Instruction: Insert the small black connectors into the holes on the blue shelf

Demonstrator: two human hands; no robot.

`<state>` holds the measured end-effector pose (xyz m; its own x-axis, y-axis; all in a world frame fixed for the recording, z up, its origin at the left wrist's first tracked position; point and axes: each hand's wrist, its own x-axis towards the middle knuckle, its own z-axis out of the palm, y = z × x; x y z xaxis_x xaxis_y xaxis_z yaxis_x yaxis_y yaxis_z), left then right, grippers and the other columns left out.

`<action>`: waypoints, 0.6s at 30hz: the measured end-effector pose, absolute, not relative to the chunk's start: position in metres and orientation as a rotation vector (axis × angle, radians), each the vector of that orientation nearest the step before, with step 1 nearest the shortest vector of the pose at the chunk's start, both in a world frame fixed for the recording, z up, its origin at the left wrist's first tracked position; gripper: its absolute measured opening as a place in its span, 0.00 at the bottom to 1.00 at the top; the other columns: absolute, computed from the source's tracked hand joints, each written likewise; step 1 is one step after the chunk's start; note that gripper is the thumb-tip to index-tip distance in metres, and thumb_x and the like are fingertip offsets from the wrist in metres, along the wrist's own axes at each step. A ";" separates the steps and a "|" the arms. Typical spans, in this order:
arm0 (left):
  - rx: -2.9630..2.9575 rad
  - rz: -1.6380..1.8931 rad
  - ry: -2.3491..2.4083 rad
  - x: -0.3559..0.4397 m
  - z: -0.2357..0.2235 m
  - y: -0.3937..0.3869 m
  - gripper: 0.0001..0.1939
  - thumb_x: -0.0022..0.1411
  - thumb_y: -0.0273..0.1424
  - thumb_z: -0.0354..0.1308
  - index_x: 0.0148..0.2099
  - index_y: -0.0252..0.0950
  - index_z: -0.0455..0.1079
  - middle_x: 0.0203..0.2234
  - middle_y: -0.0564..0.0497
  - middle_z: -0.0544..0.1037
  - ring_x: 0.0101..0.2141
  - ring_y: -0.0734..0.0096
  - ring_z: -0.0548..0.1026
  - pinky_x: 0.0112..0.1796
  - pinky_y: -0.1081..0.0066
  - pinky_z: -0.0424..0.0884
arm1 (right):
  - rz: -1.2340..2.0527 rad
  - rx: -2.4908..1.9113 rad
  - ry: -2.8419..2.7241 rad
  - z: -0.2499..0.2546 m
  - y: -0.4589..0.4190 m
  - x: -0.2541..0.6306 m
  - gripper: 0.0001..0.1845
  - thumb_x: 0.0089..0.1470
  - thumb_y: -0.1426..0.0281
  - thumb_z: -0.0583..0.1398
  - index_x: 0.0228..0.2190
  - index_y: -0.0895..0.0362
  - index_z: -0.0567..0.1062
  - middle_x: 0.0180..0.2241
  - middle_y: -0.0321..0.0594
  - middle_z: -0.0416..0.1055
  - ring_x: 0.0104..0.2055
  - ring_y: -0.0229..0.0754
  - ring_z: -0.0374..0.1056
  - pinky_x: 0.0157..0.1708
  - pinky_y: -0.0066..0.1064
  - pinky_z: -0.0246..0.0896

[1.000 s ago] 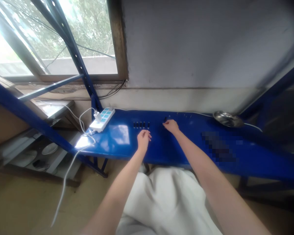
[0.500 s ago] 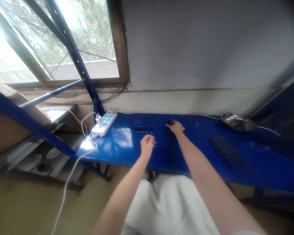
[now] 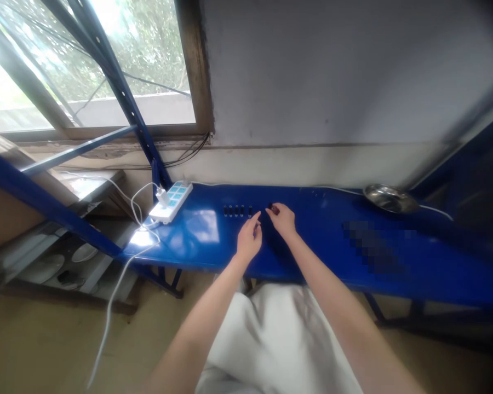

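Observation:
On the blue table [image 3: 312, 241], several small black cylinders with pale ends stand in a row, the rightmost one [image 3: 250, 211] set a little apart. My left hand [image 3: 250, 241] is just in front of that end of the row, index finger stretched forward and thumb apart from it; I see nothing clearly held. To its right, my right hand [image 3: 283, 220] is closed, pinching a small dark piece [image 3: 274, 208] between thumb and fingers. The piece is partly hidden by the fingers, and too small to identify exactly.
A white power strip [image 3: 171, 202] with a plug and cable sits at the table's left end. Toward the right are a shiny metal bowl [image 3: 390, 198] and a blurred dark object [image 3: 372, 246]. Blue rack posts [image 3: 125, 98] rise at the left beside the window.
My right hand has come left toward my left hand, carrying the small dark piece. My left hand has shifted slightly right and its index finger has stretched out. The row looks unchanged.

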<state>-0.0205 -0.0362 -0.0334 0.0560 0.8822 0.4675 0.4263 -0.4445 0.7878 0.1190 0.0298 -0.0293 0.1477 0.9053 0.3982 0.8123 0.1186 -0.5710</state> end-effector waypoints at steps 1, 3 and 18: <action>1.969 1.363 1.303 -0.020 -0.033 -0.036 0.24 0.60 0.25 0.44 0.59 0.42 0.56 0.39 0.49 0.72 0.36 0.73 0.70 0.39 0.70 0.68 | 0.080 -1.656 -1.716 -0.030 0.021 0.117 0.12 0.53 0.65 0.53 0.33 0.57 0.73 0.31 0.42 0.71 0.33 0.43 0.64 0.32 0.32 0.51; 2.083 1.343 1.302 -0.020 -0.034 -0.036 0.26 0.60 0.24 0.43 0.61 0.43 0.53 0.43 0.48 0.70 0.41 0.71 0.69 0.41 0.68 0.68 | -0.069 -1.591 -1.820 -0.033 0.005 0.114 0.13 0.55 0.68 0.50 0.35 0.58 0.72 0.33 0.44 0.70 0.35 0.44 0.63 0.33 0.33 0.49; 2.193 1.335 1.521 -0.017 -0.043 -0.033 0.08 0.60 0.27 0.48 0.39 0.35 0.69 0.33 0.48 0.73 0.36 0.68 0.70 0.38 0.68 0.68 | -0.300 -1.424 -2.045 -0.054 -0.010 0.113 0.16 0.57 0.75 0.47 0.37 0.60 0.73 0.34 0.45 0.70 0.35 0.43 0.60 0.35 0.33 0.47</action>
